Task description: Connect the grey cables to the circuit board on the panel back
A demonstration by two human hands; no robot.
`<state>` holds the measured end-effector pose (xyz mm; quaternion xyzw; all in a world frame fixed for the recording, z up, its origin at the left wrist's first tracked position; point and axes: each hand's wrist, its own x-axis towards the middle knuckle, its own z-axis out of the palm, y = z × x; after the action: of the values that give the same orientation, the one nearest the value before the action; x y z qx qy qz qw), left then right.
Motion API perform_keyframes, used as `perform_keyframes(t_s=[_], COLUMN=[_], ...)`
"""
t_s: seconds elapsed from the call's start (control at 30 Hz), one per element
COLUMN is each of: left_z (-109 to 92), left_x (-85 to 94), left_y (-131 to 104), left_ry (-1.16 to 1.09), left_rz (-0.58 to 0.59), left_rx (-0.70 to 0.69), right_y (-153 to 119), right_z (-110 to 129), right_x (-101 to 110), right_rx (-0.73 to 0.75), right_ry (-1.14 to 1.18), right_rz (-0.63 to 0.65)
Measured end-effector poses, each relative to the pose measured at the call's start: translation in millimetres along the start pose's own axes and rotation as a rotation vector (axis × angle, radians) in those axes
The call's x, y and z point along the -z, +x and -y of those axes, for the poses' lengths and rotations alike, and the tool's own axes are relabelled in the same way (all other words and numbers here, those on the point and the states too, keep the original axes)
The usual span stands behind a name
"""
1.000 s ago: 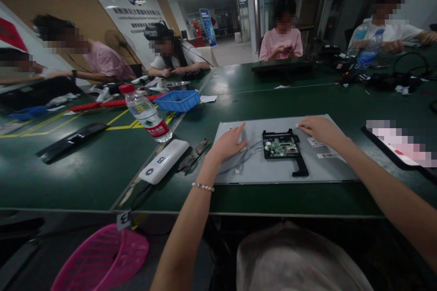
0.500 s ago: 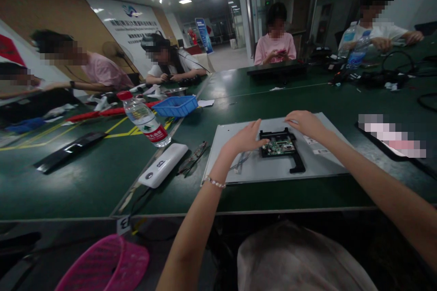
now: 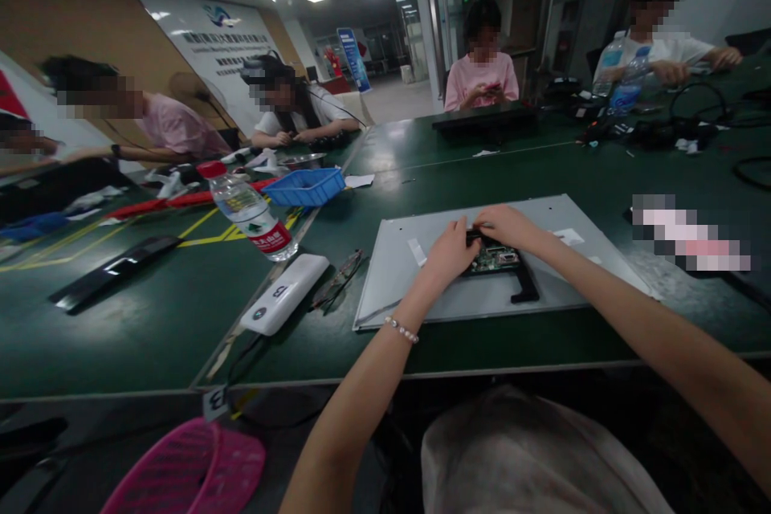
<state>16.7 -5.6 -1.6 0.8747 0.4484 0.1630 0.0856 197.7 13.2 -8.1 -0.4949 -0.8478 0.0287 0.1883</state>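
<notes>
On the table lies a flat grey panel [image 3: 590,273]. A black plastic frame [image 3: 526,284] carrying a green circuit board [image 3: 499,259] rests on its middle. My left hand [image 3: 446,254], with a beaded bracelet at the wrist, is closed at the frame's left upper corner, thumb by the board. From the far side, my right hand [image 3: 506,226] bends its fingers over the frame's upper edge, close to the left fingertips. The fingers cover that corner, so the exact contact is partly hidden.
Left of the panel are eyeglasses [image 3: 338,277], a white power bank [image 3: 285,294] with a cable, a water bottle [image 3: 256,217] and a blue tray [image 3: 306,187]. A phone [image 3: 687,237] lies at right. A pink basket [image 3: 193,466] stands below the table edge. Several people sit around.
Both hands have come down and together onto the upper left of the black frame; before, they hovered apart on either side of it. The view has shifted slightly.
</notes>
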Motion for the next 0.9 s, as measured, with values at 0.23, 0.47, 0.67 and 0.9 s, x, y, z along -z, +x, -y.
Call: perform_keyframes(t_s=[0.23,0.47,0.67,0.9], left_z=[3.0,2.5,3.9,-1.8], left_x=[-2.0,-0.2,-0.6,2.9], left_y=[3.6,3.9,3.6,0.9], left_ry=[-0.032,-0.041,0.000,0.005], left_rz=[-0.005,0.027,0.032,0.025], left_rx=[-0.072,-0.112,-0.090,-0.058], right_y=[-5.4,-6.9,-15.1,-63.2], right_z=[-3.3,-1.7,-0.1,-30.9], right_x=[0.0,-1.1,21.1,69.5], right_rx=[0.053,0.077,0.020,-0.242], right_ry=[0.080,0.090,0.116,0.112], right_rz=[-0.026,-0.011,0.014,-0.070])
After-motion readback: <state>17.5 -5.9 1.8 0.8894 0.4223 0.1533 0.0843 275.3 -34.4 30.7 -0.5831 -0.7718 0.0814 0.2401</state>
